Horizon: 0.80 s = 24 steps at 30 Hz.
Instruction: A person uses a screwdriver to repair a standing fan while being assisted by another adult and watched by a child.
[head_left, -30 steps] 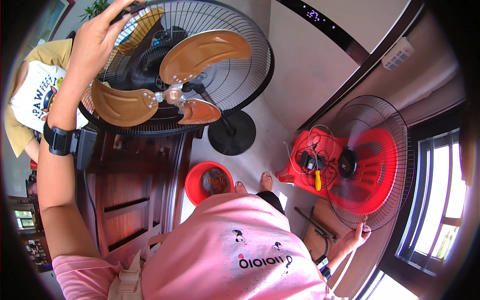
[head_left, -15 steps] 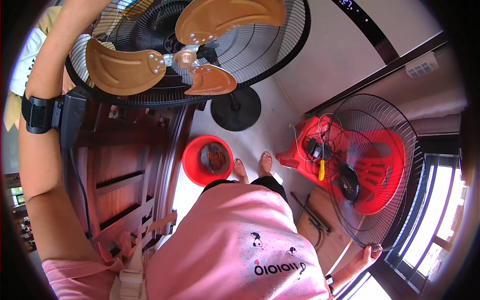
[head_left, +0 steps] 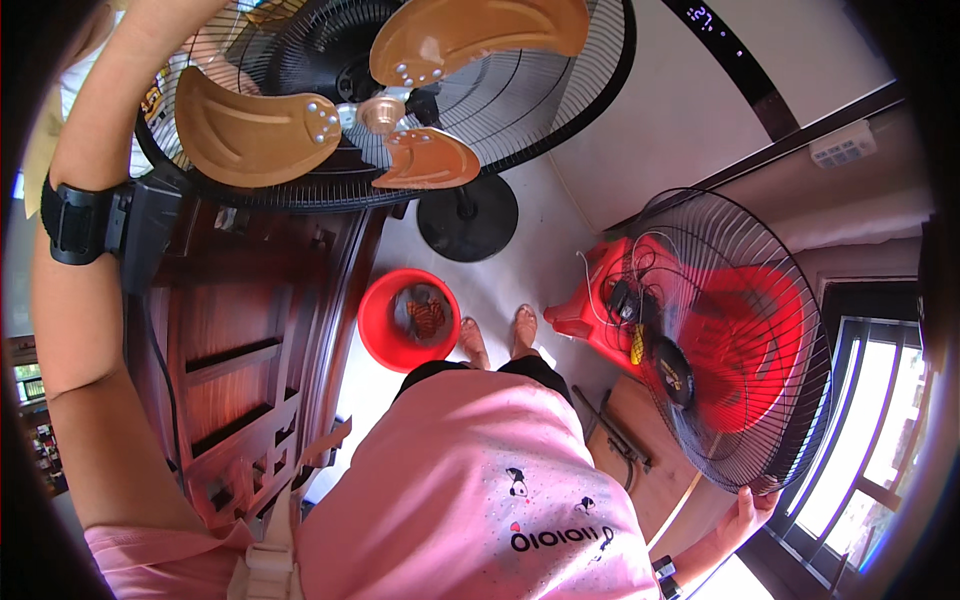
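My right hand [head_left: 750, 512] grips the lower rim of a round black wire fan grille [head_left: 790, 250] with a dark disc at its centre. The grille hangs tilted at the right, in front of a red plastic chair [head_left: 745, 350]. On the left my forearm [head_left: 85, 320] reaches up beside a standing fan [head_left: 383, 116], and the left hand lies beyond the upper edge of the picture. That fan's brown blades [head_left: 255, 128] are bare at the front, with its rear grille behind them. Its round black base [head_left: 467, 218] rests on the floor.
A red bucket [head_left: 410, 320] with a brownish cloth-like thing in it stands by my feet. On the chair lie cables and a yellow-handled tool [head_left: 637, 345]. Dark wooden furniture [head_left: 240, 370] is at the left, a white appliance [head_left: 690, 110] upper right. Another person is partly visible behind the fan.
The loose grille has swung slightly left and turned, its central disc now lower and nearer me. My right hand has moved with it. The standing fan appears shifted slightly right.
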{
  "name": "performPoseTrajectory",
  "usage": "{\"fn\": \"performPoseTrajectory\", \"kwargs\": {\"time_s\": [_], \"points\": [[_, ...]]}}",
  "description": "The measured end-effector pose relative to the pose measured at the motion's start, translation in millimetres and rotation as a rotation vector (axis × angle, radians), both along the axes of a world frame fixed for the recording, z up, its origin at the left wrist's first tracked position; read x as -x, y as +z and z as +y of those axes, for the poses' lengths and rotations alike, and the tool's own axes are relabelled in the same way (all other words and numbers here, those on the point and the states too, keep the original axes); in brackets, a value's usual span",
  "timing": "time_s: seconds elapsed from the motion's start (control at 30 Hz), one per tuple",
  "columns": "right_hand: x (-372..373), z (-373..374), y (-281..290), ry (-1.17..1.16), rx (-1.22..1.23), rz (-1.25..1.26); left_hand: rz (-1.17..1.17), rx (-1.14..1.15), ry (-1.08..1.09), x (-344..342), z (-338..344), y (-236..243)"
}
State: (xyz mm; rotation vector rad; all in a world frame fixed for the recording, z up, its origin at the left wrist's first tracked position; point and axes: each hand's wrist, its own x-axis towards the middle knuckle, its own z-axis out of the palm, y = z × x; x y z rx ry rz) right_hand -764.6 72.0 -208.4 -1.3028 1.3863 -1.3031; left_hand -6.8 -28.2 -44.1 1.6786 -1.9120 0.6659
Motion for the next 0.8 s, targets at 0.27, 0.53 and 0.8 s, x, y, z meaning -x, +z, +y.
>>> {"fn": "performPoseTrajectory", "kwargs": {"time_s": [0.27,0.53,0.8], "points": [[-68,-37,43,0.206,0.001,0.082,0.036,-0.117,0.07,6,39,42],[-148,-89,56,0.243,0.064,0.184,-0.11,-0.112,0.22,-3,36,32],[-290,-186,12,0.745,-0.104,-0.383,-0.118,-0.112,0.217,3,40,34]]}}
